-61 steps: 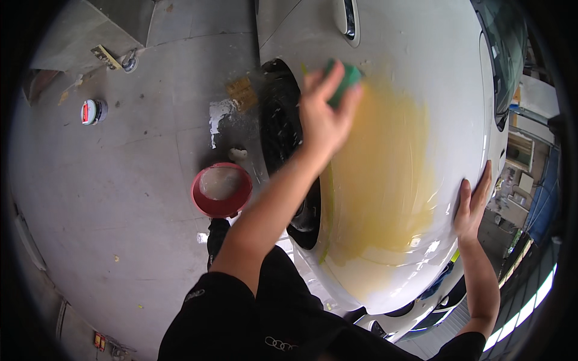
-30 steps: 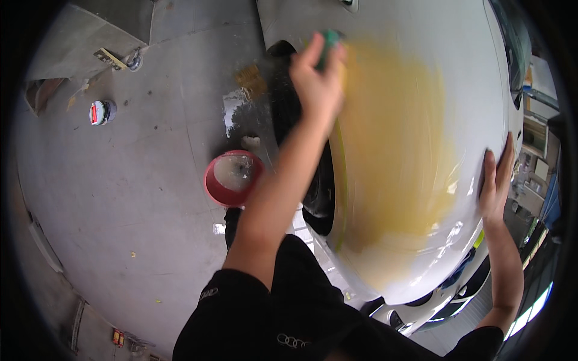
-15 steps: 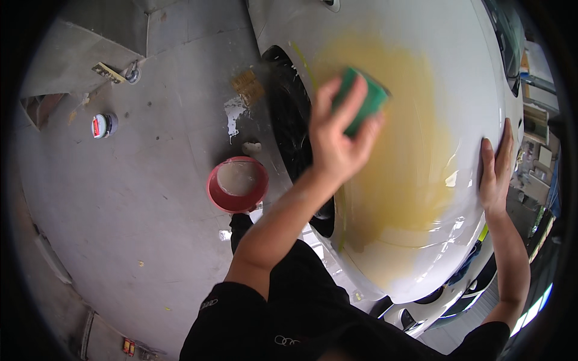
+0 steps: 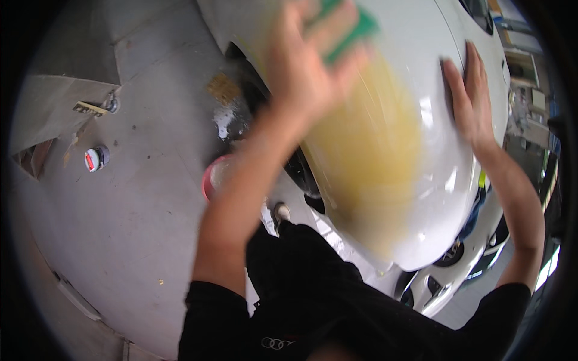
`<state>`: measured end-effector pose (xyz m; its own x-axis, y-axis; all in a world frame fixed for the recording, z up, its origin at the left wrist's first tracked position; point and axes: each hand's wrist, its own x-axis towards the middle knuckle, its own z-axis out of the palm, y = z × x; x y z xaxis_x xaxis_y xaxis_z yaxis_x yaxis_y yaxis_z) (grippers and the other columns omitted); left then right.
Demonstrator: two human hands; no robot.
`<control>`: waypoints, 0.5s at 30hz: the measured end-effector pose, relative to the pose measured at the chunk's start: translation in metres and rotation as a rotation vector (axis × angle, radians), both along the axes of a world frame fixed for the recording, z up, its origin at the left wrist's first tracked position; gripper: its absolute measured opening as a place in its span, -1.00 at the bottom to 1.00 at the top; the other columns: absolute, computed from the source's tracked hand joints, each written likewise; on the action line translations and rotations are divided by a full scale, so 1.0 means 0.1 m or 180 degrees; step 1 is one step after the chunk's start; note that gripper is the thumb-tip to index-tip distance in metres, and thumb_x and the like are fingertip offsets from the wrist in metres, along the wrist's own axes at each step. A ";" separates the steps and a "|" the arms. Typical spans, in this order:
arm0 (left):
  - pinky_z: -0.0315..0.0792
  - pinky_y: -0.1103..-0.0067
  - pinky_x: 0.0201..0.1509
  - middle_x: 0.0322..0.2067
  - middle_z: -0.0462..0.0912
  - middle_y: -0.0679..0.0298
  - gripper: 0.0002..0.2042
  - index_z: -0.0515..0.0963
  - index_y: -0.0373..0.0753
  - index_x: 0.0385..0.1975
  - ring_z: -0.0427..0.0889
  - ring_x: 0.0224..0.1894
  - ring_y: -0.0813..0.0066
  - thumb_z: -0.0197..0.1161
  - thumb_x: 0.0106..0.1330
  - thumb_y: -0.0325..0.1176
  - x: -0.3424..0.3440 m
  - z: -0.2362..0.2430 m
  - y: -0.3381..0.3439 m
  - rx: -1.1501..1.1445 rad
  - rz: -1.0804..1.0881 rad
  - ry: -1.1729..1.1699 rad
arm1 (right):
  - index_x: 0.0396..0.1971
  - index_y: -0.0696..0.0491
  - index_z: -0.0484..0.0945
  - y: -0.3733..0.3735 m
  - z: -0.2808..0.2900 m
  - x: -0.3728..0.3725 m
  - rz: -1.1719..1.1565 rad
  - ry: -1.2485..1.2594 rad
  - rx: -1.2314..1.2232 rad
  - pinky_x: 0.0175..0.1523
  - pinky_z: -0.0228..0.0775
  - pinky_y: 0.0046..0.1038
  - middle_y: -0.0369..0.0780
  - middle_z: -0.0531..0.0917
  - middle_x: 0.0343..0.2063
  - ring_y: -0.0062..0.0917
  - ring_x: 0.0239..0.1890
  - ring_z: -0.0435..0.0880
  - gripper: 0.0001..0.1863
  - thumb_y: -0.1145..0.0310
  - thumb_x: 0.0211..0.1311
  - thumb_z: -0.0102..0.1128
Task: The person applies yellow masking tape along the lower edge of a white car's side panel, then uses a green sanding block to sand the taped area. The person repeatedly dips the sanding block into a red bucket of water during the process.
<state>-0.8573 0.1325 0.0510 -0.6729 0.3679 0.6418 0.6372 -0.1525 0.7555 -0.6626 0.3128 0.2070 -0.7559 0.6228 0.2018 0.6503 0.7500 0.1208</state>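
My left hand [image 4: 310, 60], smeared by motion, grips a green sponge [image 4: 352, 30] at the top of the view, over the white car's curved body panel [image 4: 421, 198]. A broad yellow patch [image 4: 373, 156] covers the middle of that panel. Further right, my right hand [image 4: 468, 102] rests flat on the white bodywork with its fingers extended. Below and left of the panel a dark wheel [image 4: 301, 168] shows in its arch. A red bucket [image 4: 214, 168] on the floor is partly hidden behind my left forearm.
The grey floor [image 4: 120, 222] holds a small can [image 4: 95, 158], a brush-like tool [image 4: 90, 108] beside a metal base, and a brown piece [image 4: 223, 89] near white splashes. A second white car [image 4: 442, 289] is at lower right. Assorted clutter [image 4: 521, 84] lines the right side.
My left hand and sponge have moved up toward the top of the view. My right hand sits higher in the frame, and the car and bucket appear shifted and rotated as my view turned.
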 end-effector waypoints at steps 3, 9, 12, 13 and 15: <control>0.59 0.49 0.02 0.05 0.61 0.06 -0.58 0.62 -0.33 0.23 0.67 -0.05 0.29 0.41 0.43 -0.33 -0.20 0.26 0.26 -0.0205 0.0022 -0.0395 | 0.53 0.21 0.25 -0.01 -0.01 -0.04 0.0134 0.0095 0.0082 0.56 0.13 -0.31 0.00 0.40 0.47 -0.20 0.50 0.36 -0.12 -0.26 0.56 -0.07; 0.59 0.25 0.14 0.10 0.62 0.01 -0.46 0.77 -0.02 0.13 0.64 0.09 0.06 0.65 0.07 -0.19 1.71 0.33 -0.67 -0.0112 -0.0612 0.0324 | 0.46 0.34 0.20 -0.15 0.02 -0.15 -0.0473 -0.0109 -0.0217 0.58 0.09 -0.05 0.23 0.32 0.44 0.07 0.50 0.28 -0.13 -0.19 0.57 -0.22; 0.59 0.31 -0.01 0.01 0.68 0.07 -0.59 0.80 -0.16 -0.06 0.66 -0.01 0.18 0.65 0.09 -0.18 1.29 0.30 -0.37 -0.0382 -0.0093 0.0623 | 0.39 0.35 0.29 -0.14 -0.02 -0.18 -0.0263 0.0044 -0.0166 0.52 0.20 -0.02 0.23 0.42 0.36 0.09 0.43 0.40 -0.16 -0.19 0.55 -0.20; 0.57 0.33 -0.05 -0.05 0.70 0.08 -0.63 0.76 -0.24 -0.18 0.68 -0.07 0.22 0.64 0.10 -0.18 1.16 0.35 -0.25 -0.0784 -0.0228 -0.0084 | 0.36 0.35 0.31 -0.11 -0.03 -0.20 -0.0260 0.0044 -0.0190 0.50 0.23 -0.02 0.23 0.45 0.34 0.09 0.40 0.43 -0.17 -0.19 0.54 -0.20; 0.56 0.36 -0.09 -0.14 0.74 0.08 -0.64 0.69 -0.33 -0.33 0.70 -0.14 0.26 0.64 0.12 -0.17 1.06 0.40 -0.09 -0.1347 -0.0092 -0.0713 | 0.31 0.34 0.38 -0.05 -0.06 -0.23 -0.0342 0.0102 -0.0109 0.48 0.27 0.00 0.22 0.50 0.30 0.08 0.38 0.47 -0.17 -0.21 0.52 -0.18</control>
<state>-0.7516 0.1232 0.0906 -0.7633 0.5861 0.2719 0.4516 0.1829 0.8733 -0.6853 0.3082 0.2008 -0.6780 0.7068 0.2019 0.7302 0.6792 0.0741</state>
